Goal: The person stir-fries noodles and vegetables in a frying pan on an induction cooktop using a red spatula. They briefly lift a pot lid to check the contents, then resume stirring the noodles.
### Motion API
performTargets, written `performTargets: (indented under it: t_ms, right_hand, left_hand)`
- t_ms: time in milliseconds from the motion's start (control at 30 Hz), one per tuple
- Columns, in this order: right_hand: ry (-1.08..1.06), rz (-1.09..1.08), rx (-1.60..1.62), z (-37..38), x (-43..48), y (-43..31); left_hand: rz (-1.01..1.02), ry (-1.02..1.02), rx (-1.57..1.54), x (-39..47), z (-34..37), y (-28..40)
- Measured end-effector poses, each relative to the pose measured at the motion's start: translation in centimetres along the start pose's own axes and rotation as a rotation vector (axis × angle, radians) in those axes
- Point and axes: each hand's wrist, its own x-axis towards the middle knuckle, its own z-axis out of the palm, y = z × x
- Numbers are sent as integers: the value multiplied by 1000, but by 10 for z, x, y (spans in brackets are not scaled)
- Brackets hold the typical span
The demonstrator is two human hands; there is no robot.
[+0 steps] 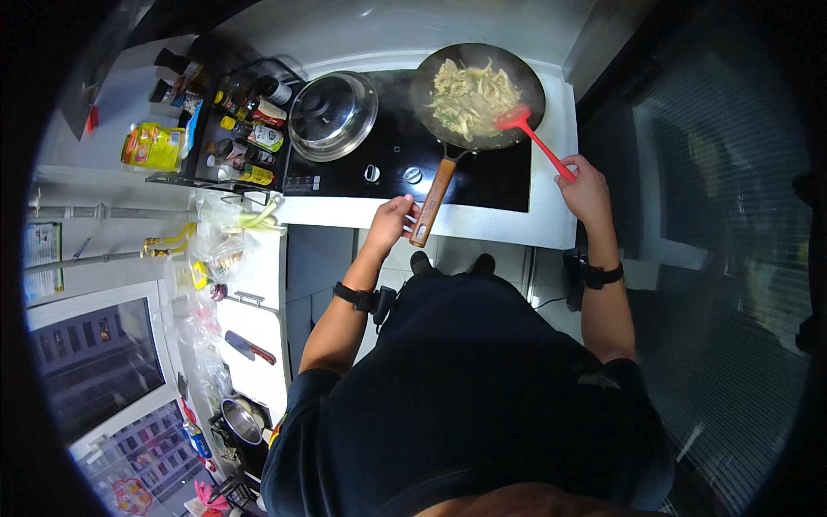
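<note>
My right hand (585,187) holds the handle of a red spatula (543,147), its blade resting in the food near the right side of a dark wok (423,84). Pale sliced food with green bits (475,97) fills the wok's middle, and steam rises around it. The wok sits on the right part of a black glass cooktop (349,184). Its wooden handle (439,194) points toward me. Beside that handle, at its left edge, is my left hand (393,223), fingers slightly apart and not wrapped around it; whether the fingertips touch it is unclear.
A domed steel and glass lid (333,116) lies left of the wok. Two knobs (371,173) sit at the cooktop's front. Sauce bottles (258,139) fill a black rack further left. On the left counter are a cleaver (249,348), plastic bags (219,232) and a steel pot (242,420).
</note>
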Motion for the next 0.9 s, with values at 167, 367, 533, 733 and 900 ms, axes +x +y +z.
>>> performTargets:
  t_ms: [167,367,533,733,900]
  right_hand:
    - [76,-127,-218,-15,-2,-12]
    - [172,-239,-438,-25,28,-34]
    - [205,-370,-550,10,70,-51]
    - [57,-385,-412,29,71,-32]
    - [27,-307,-345,4,26,-25]
  left_hand:
    - [25,-36,53,1,3,-4]
    - [92,-81,139,15,9,-6]
    - [118,-84,142,23,23,-5]
    - [81,-120,147,24,30,-2]
    - [95,-133,151,28,25,-6]
